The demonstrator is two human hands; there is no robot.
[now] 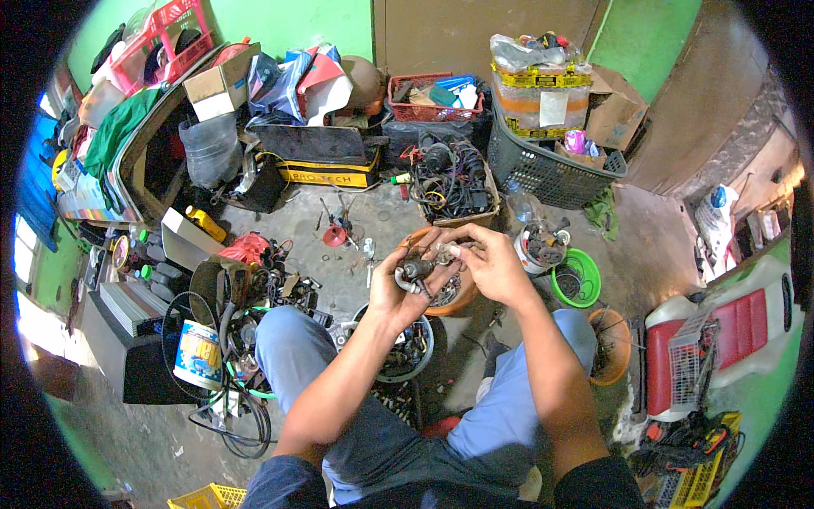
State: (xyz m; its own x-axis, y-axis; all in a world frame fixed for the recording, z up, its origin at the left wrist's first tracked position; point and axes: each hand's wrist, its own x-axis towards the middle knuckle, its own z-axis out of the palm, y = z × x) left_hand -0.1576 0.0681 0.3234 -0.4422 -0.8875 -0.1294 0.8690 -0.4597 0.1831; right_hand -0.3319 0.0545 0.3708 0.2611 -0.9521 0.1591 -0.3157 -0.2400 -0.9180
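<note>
Grey concrete makes the floor (pixel 644 254), the broadest thing in view, with green walls (pixel 661 51) around it. Two legs in blue trousers (pixel 297 339) are spread over the floor. On the right leans one white panel (pixel 738 318) with red padding, and one grey wire rack (pixel 691 360) rests against it.

Beyond the hands stands one dark perforated basket (pixel 543 170), bearing one parcel (pixel 534 102) bound in yellow tape. Left of it come one carton (pixel 458 199) heaped with black cables and parts, one black-and-yellow box (pixel 326 174) and one red crate (pixel 437 113).

Smaller vessels ring the person: two orange basins (pixel 458 301), one below the hands and one beyond the right knee; one blue-rimmed tub (pixel 431 348) of parts between the legs; one white tub (pixel 197 356) with a blue label at left; one bright green basin (pixel 595 280); and one white bucket (pixel 527 259) of metal parts.

Two bare hands meet above the nearer basin. The left hand (pixel 394 284), palm up, has its fingers curled around one dark cylindrical part (pixel 415 270) with a bent silvery tube. The right hand (pixel 492 263) pinches one small metal piece (pixel 444 253) just beside it, thumb and fingers closed together; whether piece and part touch, I cannot tell.
</note>
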